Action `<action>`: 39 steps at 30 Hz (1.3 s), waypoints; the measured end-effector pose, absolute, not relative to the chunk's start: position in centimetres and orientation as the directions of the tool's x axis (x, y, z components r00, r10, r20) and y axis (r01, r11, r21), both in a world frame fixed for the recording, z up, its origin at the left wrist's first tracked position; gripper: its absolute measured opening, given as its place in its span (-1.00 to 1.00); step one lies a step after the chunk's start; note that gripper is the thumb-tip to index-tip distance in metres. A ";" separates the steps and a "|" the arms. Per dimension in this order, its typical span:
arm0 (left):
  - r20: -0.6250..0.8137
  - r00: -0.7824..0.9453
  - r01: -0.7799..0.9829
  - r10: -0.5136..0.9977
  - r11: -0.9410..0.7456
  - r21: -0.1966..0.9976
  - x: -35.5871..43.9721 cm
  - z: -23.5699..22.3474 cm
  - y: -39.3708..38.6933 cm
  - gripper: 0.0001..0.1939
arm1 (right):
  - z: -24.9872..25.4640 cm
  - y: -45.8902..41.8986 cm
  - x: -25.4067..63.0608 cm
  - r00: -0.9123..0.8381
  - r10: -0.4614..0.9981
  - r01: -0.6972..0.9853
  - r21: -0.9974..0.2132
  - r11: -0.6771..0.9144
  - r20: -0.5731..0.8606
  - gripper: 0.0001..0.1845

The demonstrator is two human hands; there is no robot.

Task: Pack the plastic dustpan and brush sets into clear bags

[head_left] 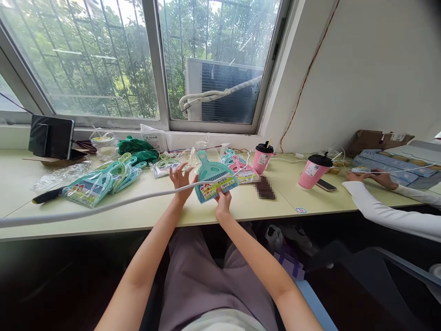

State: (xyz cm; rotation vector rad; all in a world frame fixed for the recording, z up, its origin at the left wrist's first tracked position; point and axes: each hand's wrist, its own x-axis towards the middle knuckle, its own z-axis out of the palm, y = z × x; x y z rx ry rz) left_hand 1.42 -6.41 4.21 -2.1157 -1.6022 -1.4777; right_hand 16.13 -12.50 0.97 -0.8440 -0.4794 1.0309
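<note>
A teal mini dustpan-and-brush set (214, 177) with a colourful card label stands tilted on the pale green table (144, 211). My right hand (223, 202) pinches its lower edge. My left hand (181, 180) is raised just left of it, fingers spread, touching or nearly touching its left side. A white cable (103, 208) runs across in front of my left wrist.
A pile of bagged teal sets (99, 181) lies at the left, more teal and pink sets (237, 166) behind. Two pink cups (262, 158) (313, 172) stand right of centre, a phone (325, 185) beside one. Another person's white-sleeved arm (382, 209) works at blue boxes (389, 165). A black tablet (51, 136) stands far left.
</note>
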 end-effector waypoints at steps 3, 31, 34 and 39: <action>0.657 -0.161 0.659 0.736 -0.416 0.627 1.6 4.5 -6.0 -0.35 | 1.0 -12.4 16.6 0.440 0.898 -0.583 -0.767 0.268 -0.021 -0.51; 0.146 0.608 0.002 0.780 -0.185 0.983 1.1 4.7 -5.6 -0.41 | 2.1 -8.7 18.1 0.450 0.891 -0.465 -0.866 0.183 -0.053 -0.66; -0.071 0.729 0.128 0.680 -0.034 0.991 0.9 4.6 -6.0 -0.45 | 2.9 -8.6 18.1 0.413 0.910 -0.417 -0.893 0.169 -0.020 -0.82; -0.112 0.764 0.141 0.636 0.004 0.990 0.8 4.8 -6.7 -0.55 | 4.4 -8.4 18.2 0.375 0.927 -0.444 -0.879 0.175 -0.006 -0.93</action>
